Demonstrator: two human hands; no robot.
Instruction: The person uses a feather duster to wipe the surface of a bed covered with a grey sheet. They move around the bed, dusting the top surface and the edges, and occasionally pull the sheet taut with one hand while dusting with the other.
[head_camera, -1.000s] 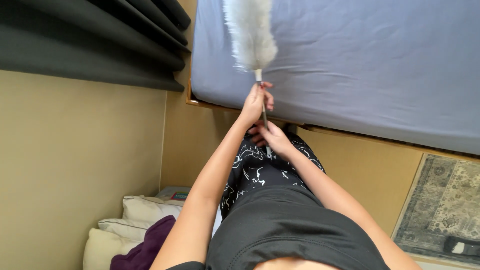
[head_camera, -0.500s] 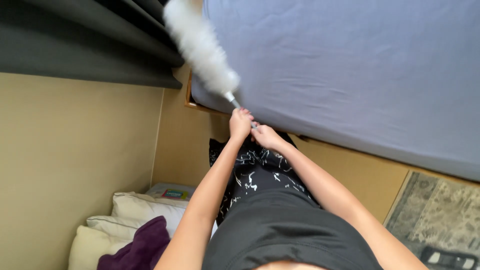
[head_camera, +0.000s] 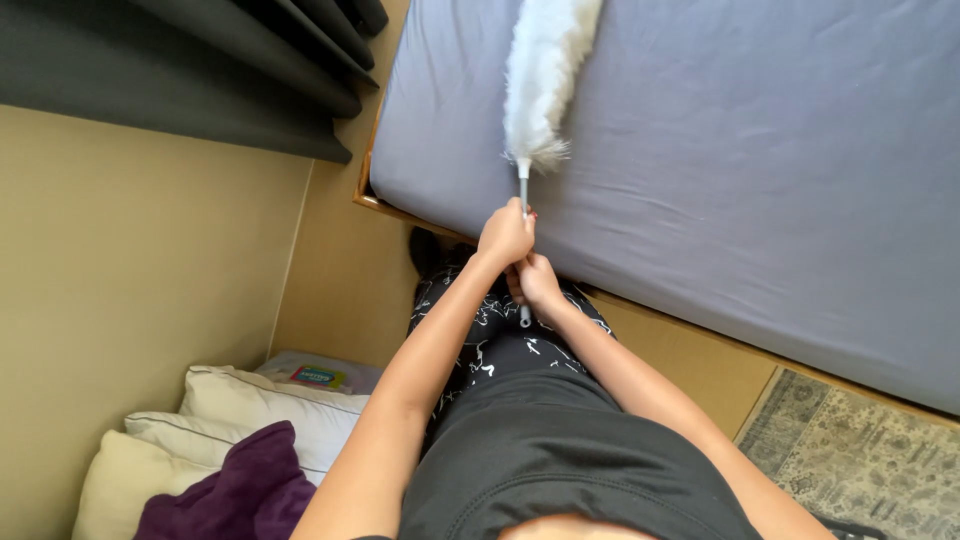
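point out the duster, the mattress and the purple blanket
feather duster (head_camera: 545, 80), head view, on the white fluffy head.
mattress (head_camera: 760, 190), head view, on the bare grey-blue sheet.
purple blanket (head_camera: 235, 495), head view, on its folded middle.

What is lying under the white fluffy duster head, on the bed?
Under the duster head only the grey-blue fitted sheet shows, wrinkled and bare. The patch directly beneath the fluff is covered. Both hands, left hand and right hand, grip the handle.

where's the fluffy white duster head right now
In the head view the fluffy white duster head lies upper centre on the grey-blue fitted bed sheet, just above the left hand and right hand gripping its thin grey handle.
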